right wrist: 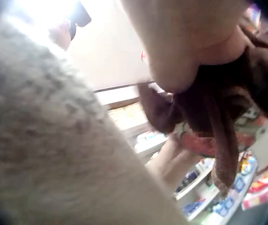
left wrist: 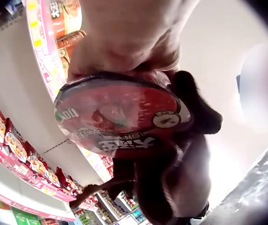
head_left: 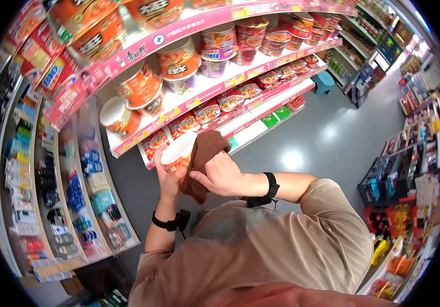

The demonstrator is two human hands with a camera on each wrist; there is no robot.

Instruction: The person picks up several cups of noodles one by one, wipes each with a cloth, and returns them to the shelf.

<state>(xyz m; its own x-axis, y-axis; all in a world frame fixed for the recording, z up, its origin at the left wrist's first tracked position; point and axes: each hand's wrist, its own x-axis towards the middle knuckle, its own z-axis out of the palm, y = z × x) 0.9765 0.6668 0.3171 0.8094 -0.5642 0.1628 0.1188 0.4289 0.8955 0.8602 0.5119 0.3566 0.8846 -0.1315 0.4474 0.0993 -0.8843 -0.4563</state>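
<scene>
My left hand [head_left: 167, 180] grips an instant noodle tub [head_left: 178, 153] in front of my chest. The tub's white end shows in the head view, while its red printed lid [left wrist: 117, 115] faces the left wrist camera. A brown cloth [head_left: 213, 142] is bunched in my right hand [head_left: 225, 174], which holds it against the tub's right side. In the right wrist view, folds of the cloth [right wrist: 224, 145] hang below the fingers and hide most of the tub.
Noodle tubs [head_left: 178, 59] line the pink-edged shelf [head_left: 230, 79] ahead, with bagged noodles [head_left: 207, 112] on a lower tier. Toiletry shelves [head_left: 79, 204] rise at my left. A blue stool [head_left: 323, 82] stands beyond the shelf's end, and stacked goods [head_left: 394, 174] flank the right side.
</scene>
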